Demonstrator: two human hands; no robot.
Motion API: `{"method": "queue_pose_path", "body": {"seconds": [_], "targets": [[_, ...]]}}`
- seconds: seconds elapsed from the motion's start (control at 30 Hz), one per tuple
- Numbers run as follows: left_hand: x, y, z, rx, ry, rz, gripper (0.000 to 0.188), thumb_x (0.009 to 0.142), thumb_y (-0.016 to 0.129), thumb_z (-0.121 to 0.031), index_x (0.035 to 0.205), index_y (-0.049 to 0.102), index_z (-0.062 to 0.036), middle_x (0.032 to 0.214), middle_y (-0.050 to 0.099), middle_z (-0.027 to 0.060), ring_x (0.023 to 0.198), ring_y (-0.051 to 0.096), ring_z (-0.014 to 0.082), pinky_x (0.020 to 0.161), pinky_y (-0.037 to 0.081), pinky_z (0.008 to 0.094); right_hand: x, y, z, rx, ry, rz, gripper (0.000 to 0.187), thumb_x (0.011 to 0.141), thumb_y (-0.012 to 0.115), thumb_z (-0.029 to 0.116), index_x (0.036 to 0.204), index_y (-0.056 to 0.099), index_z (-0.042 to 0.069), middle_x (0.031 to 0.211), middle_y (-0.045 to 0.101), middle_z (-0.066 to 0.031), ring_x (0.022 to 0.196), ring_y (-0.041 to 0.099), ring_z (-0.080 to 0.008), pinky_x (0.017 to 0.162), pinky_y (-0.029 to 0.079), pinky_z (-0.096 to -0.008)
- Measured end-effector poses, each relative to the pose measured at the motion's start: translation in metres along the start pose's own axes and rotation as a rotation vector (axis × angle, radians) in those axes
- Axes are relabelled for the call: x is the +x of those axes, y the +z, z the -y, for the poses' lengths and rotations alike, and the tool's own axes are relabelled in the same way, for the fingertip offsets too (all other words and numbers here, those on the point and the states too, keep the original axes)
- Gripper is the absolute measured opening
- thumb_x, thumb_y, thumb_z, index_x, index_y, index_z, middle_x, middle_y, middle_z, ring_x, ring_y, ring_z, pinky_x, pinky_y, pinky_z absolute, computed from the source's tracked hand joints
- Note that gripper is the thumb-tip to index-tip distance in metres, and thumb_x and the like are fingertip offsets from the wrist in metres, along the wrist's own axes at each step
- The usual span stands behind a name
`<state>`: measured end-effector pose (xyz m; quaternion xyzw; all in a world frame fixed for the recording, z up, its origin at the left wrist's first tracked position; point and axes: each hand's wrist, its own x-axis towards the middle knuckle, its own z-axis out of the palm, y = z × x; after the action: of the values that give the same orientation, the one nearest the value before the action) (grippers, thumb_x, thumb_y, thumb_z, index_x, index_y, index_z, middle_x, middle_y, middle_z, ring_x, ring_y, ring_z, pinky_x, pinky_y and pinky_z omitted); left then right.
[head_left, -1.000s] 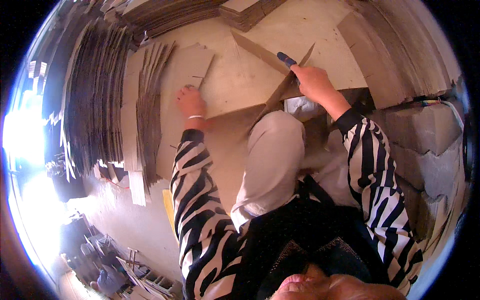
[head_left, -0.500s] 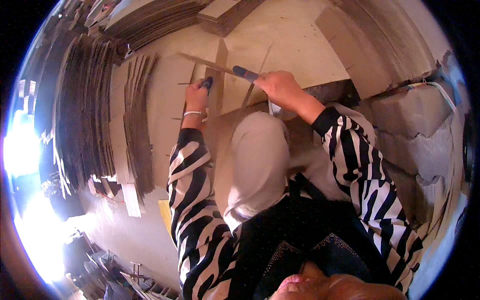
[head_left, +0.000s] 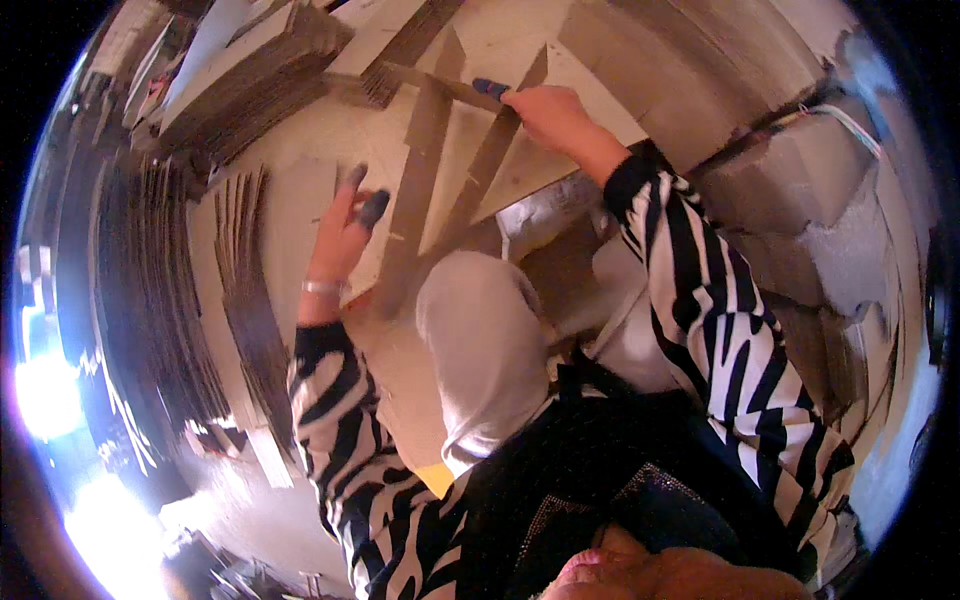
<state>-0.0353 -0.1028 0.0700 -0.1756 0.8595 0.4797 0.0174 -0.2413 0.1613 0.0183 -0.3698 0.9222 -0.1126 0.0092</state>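
Long brown cardboard strips stand on edge on the pale work surface. One strip runs from near my knee to the far side, and a second strip slants to its right. Across their far part lies a crosswise cardboard strip. Its right end is pinched by my right hand, which wears a dark finger cover. My left hand is left of the standing strips, apart from them. Its fingers, with dark covers on the tips, are spread and hold nothing.
Thin cardboard pieces stand in a row at the left, beside a taller dark stack. More stacked cardboard lies at the far left. Large cardboard sheets lie at the far right, with wrapped bundles nearer me.
My left hand has moved left, away from the strips, and its fingers have spread. My right hand still grips the crosswise strip, which now lies over the standing strips. The view has shifted.
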Motion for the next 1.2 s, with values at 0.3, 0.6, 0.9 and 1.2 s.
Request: {"method": "queue_pose_path", "body": {"seconds": [0.3, 0.6, 0.9, 1.2], "targets": [[-0.112, 0.036, 0.082, -0.382, 0.025, -0.406, 0.048, 0.098, 0.040, -0.039, 0.129, 0.048, -0.0035, 0.125, 0.055, 0.0105, 0.111, 0.053, 0.0196, 0.086, 0.045, 0.0313, -0.067, -0.034, -0.089, -0.191, 0.371, -0.232, 0.055, 0.074, 0.068, 0.020, 0.126, 0.050, 0.012, 0.126, 0.054, -0.0154, 0.118, 0.049, -0.0347, 0.088, 0.043, -0.0503], [-0.025, 0.050, 0.087, 0.070, 0.146, -0.158, 0.040, 0.092, 0.052, -0.020, 0.130, 0.051, -0.0062, 0.117, 0.060, 0.0159, 0.103, 0.060, 0.0270, 0.088, 0.046, 0.0341, -0.112, -0.040, -0.154, -0.262, 0.435, -0.309, 0.034, 0.073, 0.060, 0.006, 0.107, 0.056, 0.010, 0.102, 0.062, -0.0172, 0.098, 0.058, -0.0370, 0.079, 0.045, -0.0489], [-0.006, 0.018, 0.029, 0.670, 0.115, -0.355, 0.034, 0.079, 0.056, -0.015, 0.112, 0.060, -0.0086, 0.096, 0.067, 0.0175, 0.088, 0.063, 0.0389, 0.078, 0.049, 0.0473, -0.080, -0.059, 0.008, 0.528, -0.185, -0.394, 0.027, 0.082, 0.064, 0.019, 0.099, 0.050, 0.004, 0.086, 0.061, -0.0237, 0.084, 0.057, -0.0453, 0.068, 0.045, -0.0503], [0.017, 0.036, 0.067, 0.907, -0.038, -0.281, 0.027, 0.077, 0.058, -0.016, 0.103, 0.061, -0.0120, 0.087, 0.068, 0.0157, 0.084, 0.065, 0.0368, 0.071, 0.050, 0.0501, -0.069, -0.028, 0.059, 0.577, -0.215, 0.030, 0.030, 0.080, 0.060, 0.009, 0.107, 0.050, 0.001, 0.085, 0.059, -0.0261, 0.081, 0.057, -0.0446, 0.066, 0.043, -0.0484]]}}
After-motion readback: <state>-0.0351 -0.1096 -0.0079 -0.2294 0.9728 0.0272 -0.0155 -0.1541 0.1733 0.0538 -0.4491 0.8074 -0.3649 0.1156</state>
